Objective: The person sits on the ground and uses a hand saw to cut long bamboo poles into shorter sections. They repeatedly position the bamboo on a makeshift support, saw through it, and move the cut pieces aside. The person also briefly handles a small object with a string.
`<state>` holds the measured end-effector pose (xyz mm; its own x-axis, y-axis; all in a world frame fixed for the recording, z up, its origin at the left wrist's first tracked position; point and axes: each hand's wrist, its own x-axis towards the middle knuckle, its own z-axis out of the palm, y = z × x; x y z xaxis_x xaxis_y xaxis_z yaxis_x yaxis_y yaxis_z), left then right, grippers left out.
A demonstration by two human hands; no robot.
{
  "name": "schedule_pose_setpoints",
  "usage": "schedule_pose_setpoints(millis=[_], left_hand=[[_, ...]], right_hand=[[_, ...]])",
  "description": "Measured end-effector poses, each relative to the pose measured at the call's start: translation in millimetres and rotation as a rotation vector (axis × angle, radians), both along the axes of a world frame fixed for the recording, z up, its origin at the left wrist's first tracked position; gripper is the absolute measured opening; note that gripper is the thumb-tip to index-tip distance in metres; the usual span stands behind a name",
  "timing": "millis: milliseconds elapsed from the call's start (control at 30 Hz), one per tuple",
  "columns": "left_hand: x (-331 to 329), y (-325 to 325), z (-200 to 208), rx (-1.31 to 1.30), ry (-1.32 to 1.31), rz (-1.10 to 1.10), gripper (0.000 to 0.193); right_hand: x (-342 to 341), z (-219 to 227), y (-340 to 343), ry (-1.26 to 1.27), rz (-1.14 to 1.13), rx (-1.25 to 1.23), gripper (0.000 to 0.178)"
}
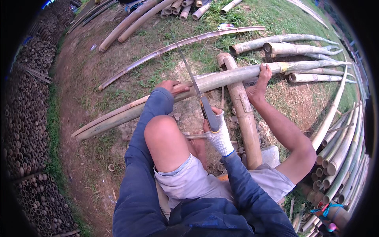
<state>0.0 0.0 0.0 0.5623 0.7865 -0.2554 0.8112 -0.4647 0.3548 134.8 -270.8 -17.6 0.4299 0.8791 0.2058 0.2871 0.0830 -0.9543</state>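
My right hand [218,128], in a white knitted glove with bare fingertips, is closed around the dark grey and yellow handle of a hand saw [209,113]. The saw's narrow blade slants up and away, crossing a long greenish bamboo pole [229,76]. Just left of the blade, my bare left hand [170,87] wraps over that pole and a thinner bamboo piece [130,105] lying along it. Under the pole stands a thick bamboo post [241,104] with a notched top. My right foot [258,85] presses on the pole beyond the post.
A split bamboo length [158,52] lies on the grass ahead. Several bamboo poles [296,48] lie at the far right, with a stack [335,162] nearer. Cut bamboo ends [27,130] are piled along the left. More poles [134,23] lie at the back.
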Motion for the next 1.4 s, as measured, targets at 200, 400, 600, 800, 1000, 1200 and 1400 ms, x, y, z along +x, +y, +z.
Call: schedule_pose_setpoints(millis=[200,400,600,800,1000,1200,1400], left_hand=[[-39.5,23.5,-12.7,0.063,-0.105,0.014,0.063],[-2.4,-29.7,-23.1,0.154,0.083,-0.104,0.096],[5.5,-18.0,-14.7,0.157,0.197,-0.1,0.093],[3.0,-12.7,-19.9,0.107,0.207,-0.134,0.092],[5.6,-17.7,-15.7,0.143,0.179,-0.085,0.092],[4.2,-17.1,-12.5,0.155,0.161,-0.119,0.092],[5.1,-7.0,-20.1,0.089,0.154,-0.121,0.094]], right_hand=[[-17.4,0.7,-4.8,-0.014,-0.043,0.059,0.054],[-13.4,7.7,-9.3,-0.012,-0.043,0.009,0.056],[-24.5,29.0,-89.2,-0.077,-0.019,-0.141,0.059],[-46.8,82.4,-192.8,-0.21,-0.033,-0.295,0.058],[-9.9,28.8,0.2,0.072,-0.002,-0.006,0.059],[-14.2,12.4,-23.4,0.047,0.009,-0.049,0.064],[-54.0,94.1,-207.4,-0.123,-0.042,-0.217,0.063]])
